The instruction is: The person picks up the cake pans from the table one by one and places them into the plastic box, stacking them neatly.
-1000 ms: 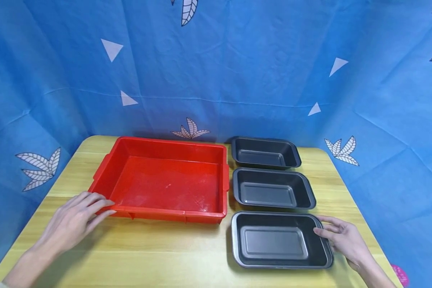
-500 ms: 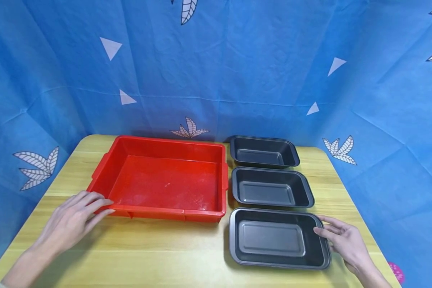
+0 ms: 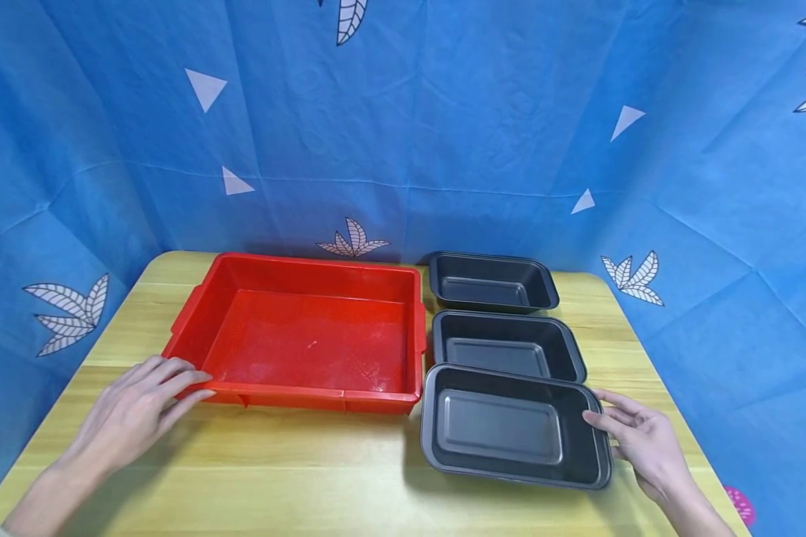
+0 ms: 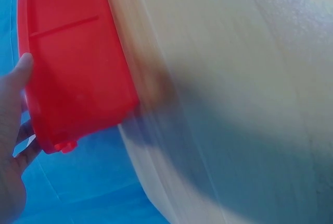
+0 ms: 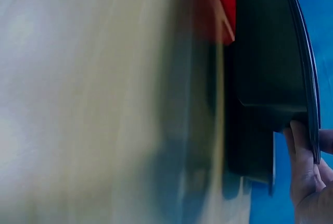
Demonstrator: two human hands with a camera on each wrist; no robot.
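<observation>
Near loaf pan [image 3: 500, 429], dark grey and rectangular with rounded corners, was raised off the table [image 3: 295, 470] at the front right, its shadow falling on the wood below. A second earlier it had sat level on the wood, with a thin gap behind it; now it was tilted and slightly turned, its left end shifted further back than its right. In the head view its far rim crossed over the near edge of the middle loaf pan [image 3: 497, 350] and hid part of it; whether the two touched, I could not tell.

The right hand [image 3: 651, 444] grasped the near pan by its right end, thumb over the rim on the inside, fingers against the outer wall, as the right wrist view also showed. It had travelled back a little along with the pan.

Directly in the way behind stood the middle pan, and beyond that the far loaf pan [image 3: 490, 291], in one row. To their left lay a large red plastic tray [image 3: 309, 339], its near right corner just beside the raised pan's far left corner. The left hand [image 3: 141, 406] gripped that tray's near left corner, hardly changed from before. Blue cloth [image 3: 376, 127] printed with pale leaves and triangles hung around the table.
</observation>
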